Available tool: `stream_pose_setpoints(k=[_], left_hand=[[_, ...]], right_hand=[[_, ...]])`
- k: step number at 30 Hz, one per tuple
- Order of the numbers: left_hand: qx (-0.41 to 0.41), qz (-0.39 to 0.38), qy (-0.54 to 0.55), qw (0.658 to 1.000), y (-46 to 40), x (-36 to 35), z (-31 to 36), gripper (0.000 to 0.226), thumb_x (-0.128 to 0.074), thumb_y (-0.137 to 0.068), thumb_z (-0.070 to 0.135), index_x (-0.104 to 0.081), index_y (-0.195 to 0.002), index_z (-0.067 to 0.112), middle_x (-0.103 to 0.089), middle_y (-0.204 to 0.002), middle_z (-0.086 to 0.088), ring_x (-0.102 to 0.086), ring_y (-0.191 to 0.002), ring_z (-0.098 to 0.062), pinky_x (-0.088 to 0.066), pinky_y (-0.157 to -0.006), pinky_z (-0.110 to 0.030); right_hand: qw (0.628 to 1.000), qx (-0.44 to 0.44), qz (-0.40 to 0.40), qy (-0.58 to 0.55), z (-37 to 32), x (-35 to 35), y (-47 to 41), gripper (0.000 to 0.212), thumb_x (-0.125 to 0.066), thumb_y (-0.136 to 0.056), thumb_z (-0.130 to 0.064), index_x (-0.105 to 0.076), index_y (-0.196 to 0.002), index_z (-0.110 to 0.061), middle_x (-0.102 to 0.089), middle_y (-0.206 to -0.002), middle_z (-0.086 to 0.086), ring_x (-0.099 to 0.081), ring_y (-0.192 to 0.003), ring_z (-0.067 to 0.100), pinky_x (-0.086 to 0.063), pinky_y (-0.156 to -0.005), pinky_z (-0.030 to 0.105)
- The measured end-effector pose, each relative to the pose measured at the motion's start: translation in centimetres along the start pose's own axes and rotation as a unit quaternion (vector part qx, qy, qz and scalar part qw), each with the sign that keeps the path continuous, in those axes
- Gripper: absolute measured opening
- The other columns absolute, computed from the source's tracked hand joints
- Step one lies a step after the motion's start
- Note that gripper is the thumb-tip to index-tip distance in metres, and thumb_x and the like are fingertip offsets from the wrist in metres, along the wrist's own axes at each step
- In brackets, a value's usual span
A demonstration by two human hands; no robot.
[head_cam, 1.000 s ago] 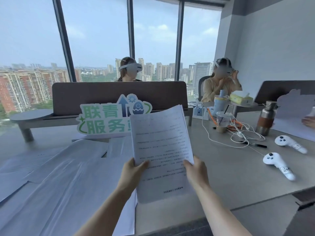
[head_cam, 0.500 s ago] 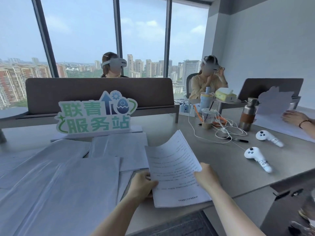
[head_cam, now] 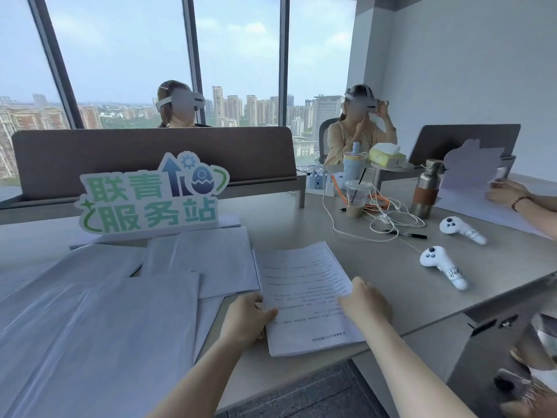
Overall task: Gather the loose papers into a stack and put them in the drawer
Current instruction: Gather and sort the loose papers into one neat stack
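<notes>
**Printed stack held at both edges on the desk**

The stack of printed papers (head_cam: 304,297) lies flat on the grey desk (head_cam: 391,273) near its front edge, text side up and upside down to the wearer. The left hand (head_cam: 248,318) grips its left edge — thumb laid over the top sheet, the other fingers curled at the margin, where it cannot be told whether they reach under the pile. The right hand (head_cam: 366,303) is at the right edge, knuckles toward the camera; its fingers are bent down onto the paper, but whether they pinch the stack or only press on it is hidden.

Just left of the stack, loose sheets (head_cam: 99,327) overlap one another across the desk, blank sides up. Behind them stands a green-and-white cutout sign (head_cam: 150,194). To the right, well apart from the papers, lie two white controllers (head_cam: 443,267) — and farther back a steel bottle (head_cam: 426,188), a plastic cup (head_cam: 357,197) and a tangle of white cable (head_cam: 388,218).
</notes>
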State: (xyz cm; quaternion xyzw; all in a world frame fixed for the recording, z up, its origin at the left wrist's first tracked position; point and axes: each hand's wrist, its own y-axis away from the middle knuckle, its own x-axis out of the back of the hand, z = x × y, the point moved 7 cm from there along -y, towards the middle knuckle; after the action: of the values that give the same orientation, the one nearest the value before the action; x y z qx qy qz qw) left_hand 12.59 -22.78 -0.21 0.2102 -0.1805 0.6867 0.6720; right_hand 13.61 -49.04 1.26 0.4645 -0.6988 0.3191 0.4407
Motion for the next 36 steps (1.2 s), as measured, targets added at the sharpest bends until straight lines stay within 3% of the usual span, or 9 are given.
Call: stream_pose_setpoints(k=[2, 5, 9, 14, 20, 26, 29, 32, 36], left_hand=[[0.002, 0.003, -0.006, 1.000, 0.0, 0.2, -0.1, 0.006, -0.067, -0.085, 0.022, -0.067, -0.091, 0.020, -0.070, -0.069, -0.002, -0.055, -0.040, -0.011, -0.044, -0.041, -0.021], [0.011, 0.021, -0.010, 1.000, -0.1, 1.1, -0.5, 0.009, -0.065, -0.087, 0.023, -0.063, -0.094, 0.018, -0.072, -0.074, -0.010, -0.058, -0.048, -0.017, -0.048, -0.046, -0.025], [0.032, 0.063, -0.023, 0.997, -0.2, 3.8, -2.3, 0.029, -0.065, -0.086, 0.027, -0.065, -0.112, 0.016, -0.070, -0.084, -0.007, -0.062, -0.059, -0.019, -0.049, -0.056, -0.025], [0.040, 0.141, -0.066, 0.987, 0.2, 8.8, -4.2, 0.030, -0.063, -0.085, 0.024, -0.069, -0.113, 0.018, -0.072, -0.103, -0.002, -0.065, -0.097, -0.022, -0.046, -0.079, -0.026], [0.055, 0.185, -0.109, 0.975, 0.0, 13.7, -7.2, 0.033, -0.064, -0.085, 0.026, -0.066, -0.118, 0.018, -0.062, -0.119, -0.007, -0.058, -0.111, -0.025, -0.045, -0.088, -0.031], [0.079, 0.201, -0.172, 0.961, -0.6, 16.7, -8.9, 0.043, -0.065, -0.084, 0.035, -0.061, -0.125, 0.023, -0.054, -0.136, -0.007, -0.042, -0.126, -0.031, -0.040, -0.099, -0.038], [0.087, 0.195, -0.176, 0.961, -1.2, 17.5, -9.7, 0.047, -0.065, -0.083, 0.041, -0.059, -0.128, 0.026, -0.052, -0.139, -0.004, -0.041, -0.129, -0.029, -0.038, -0.103, -0.038], [0.080, 0.184, -0.182, 0.963, -1.6, 17.7, -10.2, 0.052, -0.065, -0.082, 0.046, -0.058, -0.131, 0.028, -0.050, -0.142, 0.000, -0.040, -0.131, -0.027, -0.034, -0.107, -0.037], [0.080, 0.166, -0.235, 0.954, -1.7, 17.6, -10.8, 0.061, -0.061, -0.081, 0.055, -0.049, -0.138, 0.035, -0.039, -0.151, 0.003, -0.031, -0.140, -0.022, -0.021, -0.113, -0.036]], right_hand=[[0.999, -0.003, 0.014, 0.036, -0.3, 0.2, 0.3, 0.032, -0.056, -0.089, -0.035, -0.053, -0.115, -0.016, -0.056, -0.123, 0.008, -0.053, -0.113, 0.030, -0.046, -0.087, 0.037], [0.996, 0.029, 0.048, 0.071, -2.3, 0.4, 1.1, 0.037, -0.053, -0.093, -0.033, -0.051, -0.125, -0.016, -0.050, -0.130, 0.010, -0.046, -0.120, 0.030, -0.043, -0.094, 0.039], [0.990, 0.136, 0.022, 0.024, -7.7, -1.2, 2.8, 0.040, -0.048, -0.098, -0.031, -0.050, -0.133, -0.013, -0.052, -0.131, 0.009, -0.046, -0.121, 0.028, -0.044, -0.093, 0.037], [0.966, 0.253, -0.029, -0.035, -15.3, -3.9, 5.5, 0.040, -0.049, -0.098, -0.029, -0.051, -0.134, -0.014, -0.053, -0.132, 0.005, -0.047, -0.123, 0.026, -0.046, -0.089, 0.037], [0.930, 0.358, -0.081, 0.020, -22.1, -7.9, 7.3, 0.039, -0.051, -0.095, -0.031, -0.053, -0.129, -0.012, -0.052, -0.131, 0.005, -0.046, -0.124, 0.027, -0.048, -0.092, 0.041], [0.907, 0.388, -0.128, 0.102, -24.7, -9.8, 6.0, 0.056, -0.057, -0.092, -0.045, -0.049, -0.134, -0.010, -0.048, -0.138, 0.007, -0.042, -0.128, 0.030, -0.043, -0.097, 0.042], [0.896, 0.403, -0.129, 0.137, -25.3, -10.3, 4.9, 0.045, -0.058, -0.092, -0.043, -0.055, -0.121, -0.008, -0.054, -0.126, 0.009, -0.049, -0.119, 0.032, -0.046, -0.086, 0.040], [0.881, 0.421, -0.124, 0.176, -26.2, -10.6, 4.1, 0.035, -0.059, -0.091, -0.041, -0.058, -0.101, -0.007, -0.061, -0.111, 0.013, -0.058, -0.104, 0.033, -0.040, -0.071, 0.035], [0.848, 0.457, -0.138, 0.230, -26.9, -10.9, 3.8, 0.038, -0.053, -0.097, -0.039, -0.061, -0.099, -0.002, -0.066, -0.101, 0.018, -0.063, -0.091, 0.034, -0.040, -0.066, 0.034]])
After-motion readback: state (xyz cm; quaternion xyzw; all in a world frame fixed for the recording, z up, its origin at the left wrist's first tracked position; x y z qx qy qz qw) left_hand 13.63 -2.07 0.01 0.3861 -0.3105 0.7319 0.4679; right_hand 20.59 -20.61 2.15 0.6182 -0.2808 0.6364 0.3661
